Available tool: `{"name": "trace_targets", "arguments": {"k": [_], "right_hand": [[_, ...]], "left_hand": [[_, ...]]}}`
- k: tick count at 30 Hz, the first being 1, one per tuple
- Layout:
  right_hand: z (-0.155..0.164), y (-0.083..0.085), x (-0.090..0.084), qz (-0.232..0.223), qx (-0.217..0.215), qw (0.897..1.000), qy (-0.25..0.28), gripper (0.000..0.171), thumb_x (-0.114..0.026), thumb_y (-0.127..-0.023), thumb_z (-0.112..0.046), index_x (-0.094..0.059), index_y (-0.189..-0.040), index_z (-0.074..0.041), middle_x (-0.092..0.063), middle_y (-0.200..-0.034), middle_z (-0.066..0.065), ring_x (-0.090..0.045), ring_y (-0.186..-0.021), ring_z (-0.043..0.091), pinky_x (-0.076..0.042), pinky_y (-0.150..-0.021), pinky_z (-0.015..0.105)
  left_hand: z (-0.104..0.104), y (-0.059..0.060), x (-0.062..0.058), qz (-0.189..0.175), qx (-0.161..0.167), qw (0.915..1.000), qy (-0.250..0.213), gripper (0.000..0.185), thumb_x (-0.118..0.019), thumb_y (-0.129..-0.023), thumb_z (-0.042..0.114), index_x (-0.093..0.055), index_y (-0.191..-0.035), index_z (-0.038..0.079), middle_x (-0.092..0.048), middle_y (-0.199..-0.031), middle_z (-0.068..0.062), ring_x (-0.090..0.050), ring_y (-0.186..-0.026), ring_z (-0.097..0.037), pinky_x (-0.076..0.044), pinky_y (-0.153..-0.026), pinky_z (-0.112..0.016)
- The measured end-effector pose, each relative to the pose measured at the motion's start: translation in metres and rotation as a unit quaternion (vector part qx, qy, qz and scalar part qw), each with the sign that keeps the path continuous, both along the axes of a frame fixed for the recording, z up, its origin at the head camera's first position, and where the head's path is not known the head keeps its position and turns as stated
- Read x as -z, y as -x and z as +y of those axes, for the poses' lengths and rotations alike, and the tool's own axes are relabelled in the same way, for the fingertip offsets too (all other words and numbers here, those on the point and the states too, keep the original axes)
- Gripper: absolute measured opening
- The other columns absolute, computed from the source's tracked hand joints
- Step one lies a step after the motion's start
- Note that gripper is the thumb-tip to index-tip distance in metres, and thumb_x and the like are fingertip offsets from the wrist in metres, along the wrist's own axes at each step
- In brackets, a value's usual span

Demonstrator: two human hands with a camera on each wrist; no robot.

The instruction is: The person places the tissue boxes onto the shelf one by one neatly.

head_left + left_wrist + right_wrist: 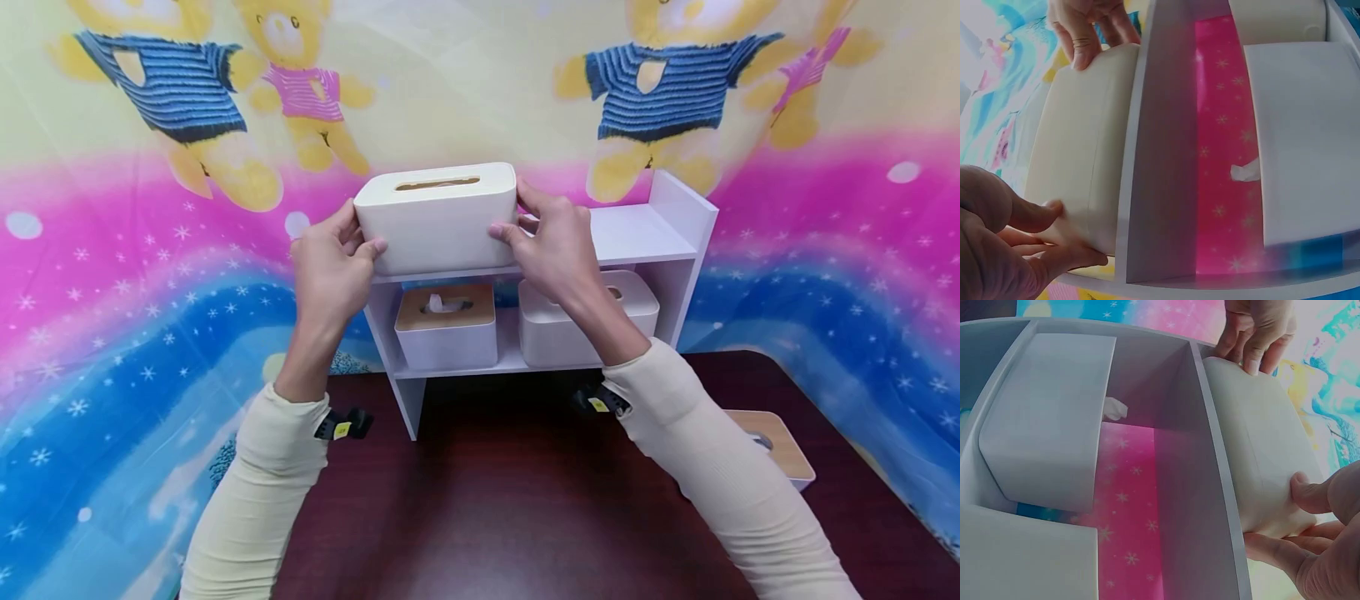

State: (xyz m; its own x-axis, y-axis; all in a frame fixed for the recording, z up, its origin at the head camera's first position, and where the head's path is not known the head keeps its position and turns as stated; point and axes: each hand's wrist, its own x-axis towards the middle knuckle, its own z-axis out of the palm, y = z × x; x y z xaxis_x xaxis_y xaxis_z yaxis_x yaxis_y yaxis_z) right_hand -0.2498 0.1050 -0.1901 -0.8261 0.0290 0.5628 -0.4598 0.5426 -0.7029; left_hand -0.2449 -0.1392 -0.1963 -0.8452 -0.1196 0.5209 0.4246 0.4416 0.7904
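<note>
A cream tissue box (438, 225) with an oval slot in its lid is at the left part of the white shelf's (633, 233) top board. My left hand (333, 267) grips its left end, thumb on the front face. At the other end, my right hand (558, 242) holds it the same way, thumb on the front and fingers round the side. Both wrist views show the box's underside edge right along the top board. Below, on the lower board, stand a white tissue box with a wooden lid (446, 329) and a cream tissue box (536, 325) partly behind my right forearm.
Another wooden-lidded tissue box (780, 450) lies on the dark red table (510, 500) at the right, partly hidden by my right sleeve. The shelf's raised right side panel (686, 208) stands above the top board. A cloth printed with bears (667, 92) hangs behind.
</note>
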Motion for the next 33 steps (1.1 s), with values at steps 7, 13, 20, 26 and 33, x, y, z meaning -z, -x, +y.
{"name": "trace_targets", "arguments": {"k": [7,13,20,26,33], "right_hand": [[-0.001,0.002,0.001,0.013,0.018,1.000,-0.016,0.068,-0.085,-0.094,-0.021,-0.056,-0.156,-0.014,-0.069,-0.144,0.014,-0.071,-0.127,0.033,-0.059,-0.103,0.044],[-0.003,0.001,0.002,0.025,0.019,0.999,-0.023,0.065,-0.083,-0.096,-0.020,-0.057,-0.155,-0.011,-0.069,-0.144,0.018,-0.070,-0.127,0.035,-0.059,-0.104,0.045],[-0.004,-0.008,0.004,-0.018,0.033,0.997,-0.061,0.066,-0.080,-0.099,-0.032,-0.056,-0.158,-0.016,-0.063,-0.153,0.015,-0.063,-0.140,0.034,-0.057,-0.110,0.047],[0.011,-0.038,0.024,0.019,0.015,0.999,-0.033,0.077,-0.080,-0.098,-0.035,-0.043,-0.165,-0.022,-0.049,-0.167,0.003,-0.048,-0.155,0.022,-0.058,-0.107,0.047],[0.027,-0.079,0.054,0.073,0.019,0.996,-0.047,0.072,-0.081,-0.098,-0.030,-0.049,-0.162,-0.020,-0.052,-0.165,0.004,-0.054,-0.151,0.025,-0.059,-0.104,0.046]], "left_hand": [[0.004,0.002,0.004,0.029,-0.011,0.9995,0.006,0.066,-0.069,-0.102,0.000,-0.045,-0.161,0.014,-0.056,-0.158,-0.014,-0.057,-0.143,-0.028,-0.051,-0.111,-0.048],[0.006,0.002,0.006,0.034,-0.038,0.9985,0.022,0.065,-0.069,-0.103,0.003,-0.045,-0.161,0.017,-0.055,-0.158,-0.012,-0.056,-0.144,-0.028,-0.051,-0.110,-0.051],[0.006,-0.008,0.010,0.028,-0.048,0.9974,0.045,0.069,-0.071,-0.104,0.009,-0.041,-0.165,0.019,-0.053,-0.161,-0.010,-0.053,-0.147,-0.027,-0.051,-0.112,-0.049],[0.002,-0.036,0.022,0.019,-0.057,0.9977,0.030,0.076,-0.077,-0.101,0.023,-0.038,-0.166,0.025,-0.054,-0.162,-0.002,-0.056,-0.146,-0.018,-0.054,-0.110,-0.043],[-0.001,-0.070,0.048,0.044,-0.030,0.9984,0.018,0.074,-0.079,-0.100,0.023,-0.043,-0.164,0.020,-0.056,-0.162,-0.004,-0.057,-0.147,-0.021,-0.054,-0.109,-0.043]]}}
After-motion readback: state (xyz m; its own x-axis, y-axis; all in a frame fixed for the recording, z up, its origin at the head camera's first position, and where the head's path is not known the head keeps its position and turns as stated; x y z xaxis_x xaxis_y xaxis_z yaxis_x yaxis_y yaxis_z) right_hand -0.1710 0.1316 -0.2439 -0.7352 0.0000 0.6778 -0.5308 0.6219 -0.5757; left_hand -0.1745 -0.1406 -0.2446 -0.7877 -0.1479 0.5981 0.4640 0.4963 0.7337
